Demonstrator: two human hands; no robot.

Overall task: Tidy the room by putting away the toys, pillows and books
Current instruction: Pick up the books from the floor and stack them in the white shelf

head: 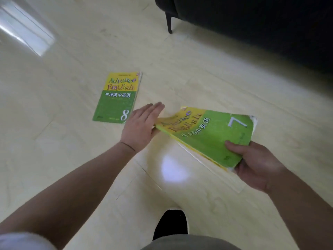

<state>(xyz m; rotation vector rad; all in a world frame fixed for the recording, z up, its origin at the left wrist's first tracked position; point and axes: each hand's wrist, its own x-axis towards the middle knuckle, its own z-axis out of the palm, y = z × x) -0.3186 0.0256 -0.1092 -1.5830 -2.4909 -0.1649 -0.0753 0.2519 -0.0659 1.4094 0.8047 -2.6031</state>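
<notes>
A green and yellow book marked 7 (pixel 210 134) is held above the pale floor. My right hand (pixel 255 165) grips its near corner, thumb on the cover. My left hand (pixel 140 127) is flat with fingers straight, touching the book's far yellow edge. A second green and yellow book marked 8 (pixel 118 98) lies flat on the floor just left of and beyond my left hand, its lower right corner hidden behind that hand.
A dark sofa (pixel 252 24) with a thin black leg (pixel 169 24) fills the upper right. Pale wooden floor (pixel 72 141) spreads all around. My dark shoe (pixel 171 224) shows at the bottom centre. A bright glass pane (pixel 25 29) lies at the upper left.
</notes>
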